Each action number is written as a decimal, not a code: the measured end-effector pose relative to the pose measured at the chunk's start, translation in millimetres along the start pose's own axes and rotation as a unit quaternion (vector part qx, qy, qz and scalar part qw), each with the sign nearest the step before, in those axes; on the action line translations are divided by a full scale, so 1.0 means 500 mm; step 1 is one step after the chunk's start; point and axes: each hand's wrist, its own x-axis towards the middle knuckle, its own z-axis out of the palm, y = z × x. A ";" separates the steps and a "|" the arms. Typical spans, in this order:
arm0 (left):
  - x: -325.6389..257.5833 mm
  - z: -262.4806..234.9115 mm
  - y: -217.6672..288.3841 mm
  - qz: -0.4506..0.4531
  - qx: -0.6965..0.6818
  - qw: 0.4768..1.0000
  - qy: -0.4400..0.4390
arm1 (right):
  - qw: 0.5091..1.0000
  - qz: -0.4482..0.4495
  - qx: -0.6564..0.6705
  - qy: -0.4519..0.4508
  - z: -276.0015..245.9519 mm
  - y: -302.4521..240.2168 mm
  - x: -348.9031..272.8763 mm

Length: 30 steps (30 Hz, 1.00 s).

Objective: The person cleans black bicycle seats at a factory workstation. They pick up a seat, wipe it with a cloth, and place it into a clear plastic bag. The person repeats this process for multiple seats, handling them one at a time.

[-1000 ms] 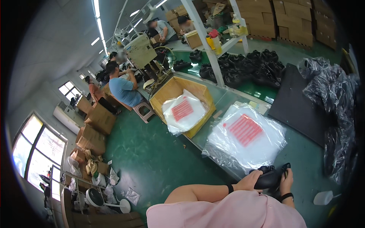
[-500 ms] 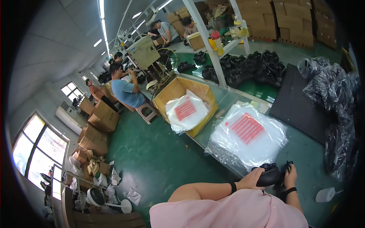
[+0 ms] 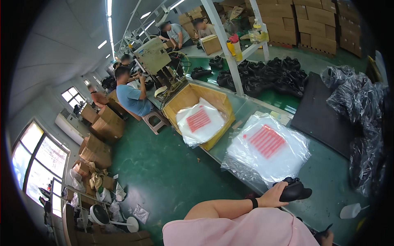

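Left hand (image 3: 273, 199): curled on black molded item (image 3: 294, 192). Clock directions from that item: right hand (image 3: 327, 239), 5 o'clock, lower edge, dark object (image 3: 325, 231) against it; white bottle (image 3: 349, 211), 4 o'clock; stacked clear bags (image 3: 269, 153), red-printed, 11 o'clock; yellow bin (image 3: 215, 141), 10 o'clock; black sheet (image 3: 322, 114), 1 o'clock.

Nothing can be read word for word. Rows of red print (image 3: 266, 141) stand on the plastic bag pile (image 3: 285, 162) on the table (image 3: 328, 180), and a similar red block (image 3: 198, 119) marks the bags (image 3: 215, 116) in the yellow bin (image 3: 219, 97), both too blurred.
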 end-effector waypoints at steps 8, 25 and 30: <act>0.000 -0.008 -0.006 0.034 0.003 0.999 -0.015 | 0.999 0.048 0.016 0.005 0.094 0.158 0.053; -0.010 0.019 -0.030 0.073 0.028 0.997 0.031 | 0.945 -0.154 0.055 0.282 0.215 -0.406 0.416; -0.005 0.022 -0.034 0.066 0.022 0.997 0.041 | 0.950 -0.174 0.077 0.248 0.205 -0.391 0.400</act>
